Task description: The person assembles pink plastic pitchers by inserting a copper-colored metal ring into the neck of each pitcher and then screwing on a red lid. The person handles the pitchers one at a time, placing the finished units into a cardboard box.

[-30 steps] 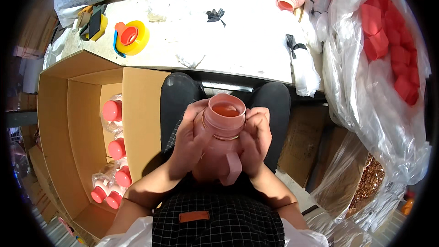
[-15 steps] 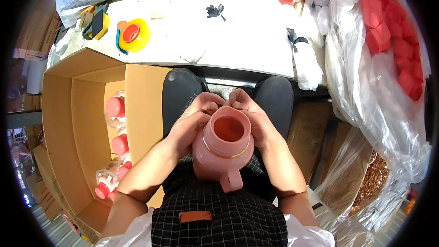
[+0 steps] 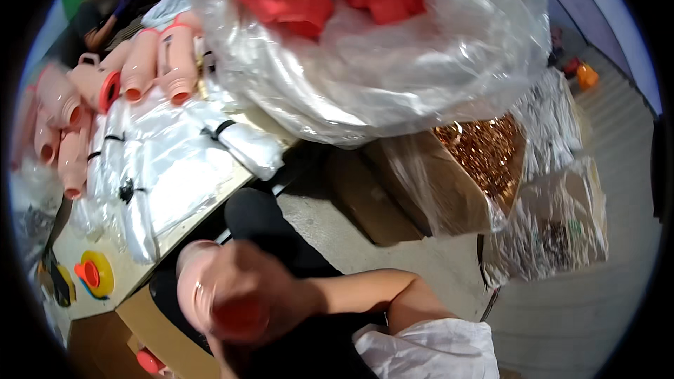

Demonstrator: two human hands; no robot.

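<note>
A glossy pink jug body (image 3: pixel 193 291) is tilted over my lap, its round mouth with the reddish inside turned up toward me. My right hand (image 3: pixel 270 284) lies across its neck beside the mouth, smeared by motion, so its fingers do not show clearly. Of my left arm only a strip of the forearm (image 3: pixel 223 361) appears below the jug; that hand is hidden behind the pink body. A cardboard box (image 3: pixel 163 333) stands open at my left knee, a red-capped bottle (image 3: pixel 149 361) in it.
Several pink jug bodies (image 3: pixel 140 67) lie on the white table beside rolled clear bags (image 3: pixel 249 149). A big plastic sack (image 3: pixel 365 91) of red parts bulges ahead. Copper-coloured pieces (image 3: pixel 484 161) fill a carton at right. A yellow tape roll (image 3: pixel 105 274) lies left. Another person (image 3: pixel 98 17) works far left.
My view has swung to the right, bringing the sack and carton toward the middle. The jug has tilted, and my right hand has moved from behind its mouth onto the neck.
</note>
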